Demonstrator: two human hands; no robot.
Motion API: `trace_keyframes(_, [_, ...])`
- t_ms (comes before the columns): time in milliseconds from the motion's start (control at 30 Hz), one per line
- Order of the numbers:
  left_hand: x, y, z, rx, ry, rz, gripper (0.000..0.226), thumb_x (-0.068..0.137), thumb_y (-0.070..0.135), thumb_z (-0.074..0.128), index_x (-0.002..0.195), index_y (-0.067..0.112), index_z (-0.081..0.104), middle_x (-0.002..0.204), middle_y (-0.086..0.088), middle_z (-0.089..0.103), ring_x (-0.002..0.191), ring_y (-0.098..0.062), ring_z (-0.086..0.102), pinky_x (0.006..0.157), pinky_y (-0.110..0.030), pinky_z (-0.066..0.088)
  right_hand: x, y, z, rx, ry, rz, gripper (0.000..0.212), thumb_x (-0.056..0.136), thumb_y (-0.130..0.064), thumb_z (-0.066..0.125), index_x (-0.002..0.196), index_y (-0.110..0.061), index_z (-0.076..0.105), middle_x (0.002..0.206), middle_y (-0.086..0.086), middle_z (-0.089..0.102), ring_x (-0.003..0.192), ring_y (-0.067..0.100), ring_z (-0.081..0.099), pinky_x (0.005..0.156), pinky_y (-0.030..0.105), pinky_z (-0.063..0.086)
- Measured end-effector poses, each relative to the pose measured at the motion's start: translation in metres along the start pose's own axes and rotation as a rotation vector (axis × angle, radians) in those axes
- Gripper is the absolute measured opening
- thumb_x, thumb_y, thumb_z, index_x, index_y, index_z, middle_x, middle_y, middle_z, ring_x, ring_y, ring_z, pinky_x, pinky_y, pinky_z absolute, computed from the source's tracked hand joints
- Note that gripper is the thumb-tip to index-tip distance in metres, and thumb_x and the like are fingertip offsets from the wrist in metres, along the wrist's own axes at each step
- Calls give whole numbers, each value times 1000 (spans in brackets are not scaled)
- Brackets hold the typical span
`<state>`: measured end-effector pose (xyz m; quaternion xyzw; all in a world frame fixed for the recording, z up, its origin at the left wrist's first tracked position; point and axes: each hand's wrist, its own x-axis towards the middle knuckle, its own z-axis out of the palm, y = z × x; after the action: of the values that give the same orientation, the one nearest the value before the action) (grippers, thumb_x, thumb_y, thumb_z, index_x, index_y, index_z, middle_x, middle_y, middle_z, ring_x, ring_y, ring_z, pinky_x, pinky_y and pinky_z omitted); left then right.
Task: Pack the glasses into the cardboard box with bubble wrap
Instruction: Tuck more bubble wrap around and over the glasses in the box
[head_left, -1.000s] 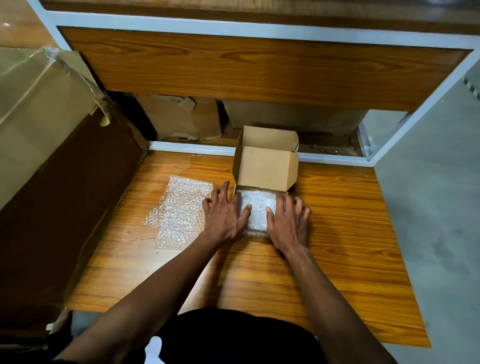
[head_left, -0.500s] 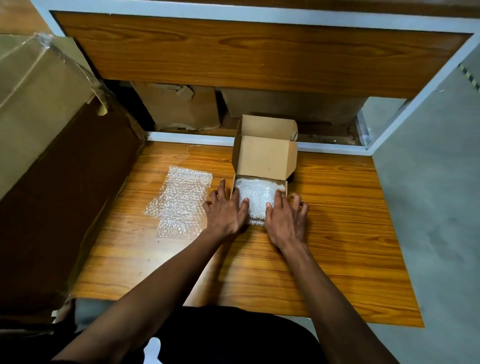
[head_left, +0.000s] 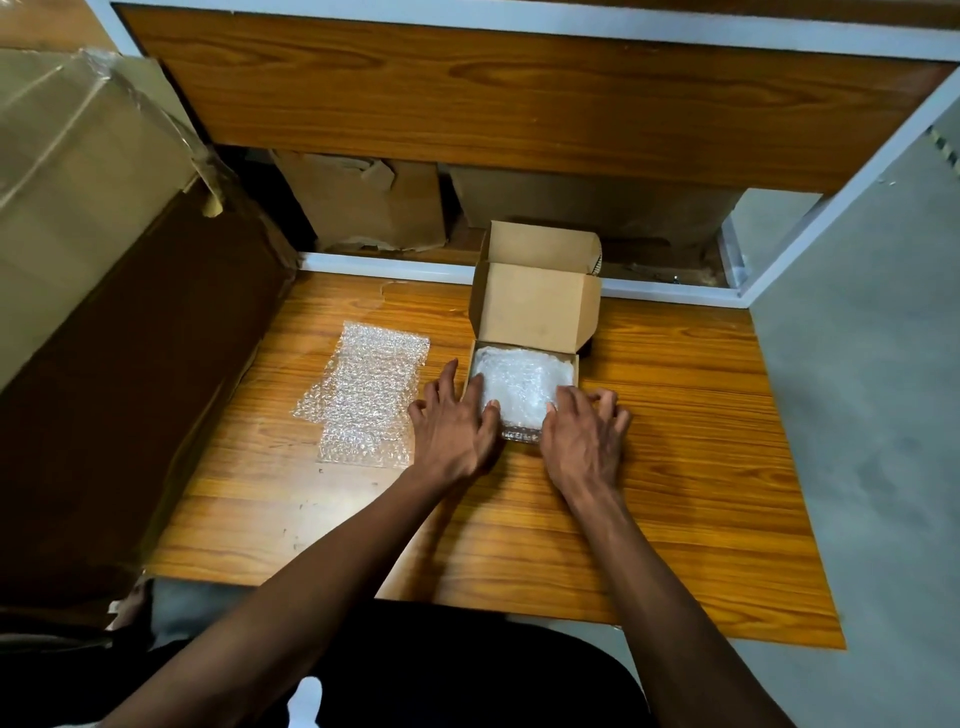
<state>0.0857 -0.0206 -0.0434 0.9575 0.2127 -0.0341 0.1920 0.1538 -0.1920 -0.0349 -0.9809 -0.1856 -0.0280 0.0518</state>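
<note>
No text, label, brand, number or sign can be read anywhere: the small cardboard box (head_left: 535, 306) and the large cartons (head_left: 78, 171) show only plain, unprinted faces.

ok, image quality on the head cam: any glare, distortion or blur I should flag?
Head view: wide-angle bending curves the white shelf frame; bubble wrap in the cardboard box is nearly blown out white; soft sheen on the table; left hand and right hand look sharp, with no obvious motion blur.
</note>
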Motion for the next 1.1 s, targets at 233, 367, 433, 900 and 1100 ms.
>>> trace_keyframes(233, [-5, -10, 3, -71, 43, 55, 62, 107, 58, 28, 161, 28, 35, 171, -9, 22, 148, -36, 27, 112, -61, 30, -2, 8, 5, 127, 111, -38, 28, 98, -34, 62, 123, -22, 59, 120, 2, 60, 108, 24, 48, 85, 41, 39])
trace_keyframes(367, [-17, -22, -3, -20, 168, 286, 60, 100, 59, 50, 152, 31, 43, 161, -3, 35, 135, -30, 40, 102, -51, 36, -14, 19, 7, 156, 150, -267, 33, 92, -39, 67, 116, -20, 55, 115, 5, 56, 104, 24, 50, 82, 39, 42])
trace_keyframes(433, [-21, -30, 1, 55, 135, 352, 58, 97, 60, 57, 146, 32, 48, 159, -4, 38, 134, -31, 42, 100, -50, 37, -21, 24, 14, 108, 86, -330, 42, 89, -44, 70, 120, -21, 53, 122, 5, 54, 111, 25, 50, 86, 41, 44])
trace_keyframes(900, [-9, -39, -12, 96, 220, 434, 50, 98, 43, 52, 144, 23, 58, 139, -8, 51, 120, -34, 49, 90, -49, 38, -19, 30, 10, 182, 142, -392, 36, 94, -17, 64, 130, -18, 66, 120, 6, 58, 113, 26, 52, 88, 39, 40])
trace_keyframes(1100, [-4, -38, -14, 122, 162, 463, 55, 89, 36, 71, 141, 25, 56, 129, -2, 57, 120, -31, 47, 91, -47, 34, -16, 30, 8, 227, 143, -377, 35, 91, -6, 65, 122, -21, 61, 109, 2, 61, 105, 23, 53, 84, 38, 41])
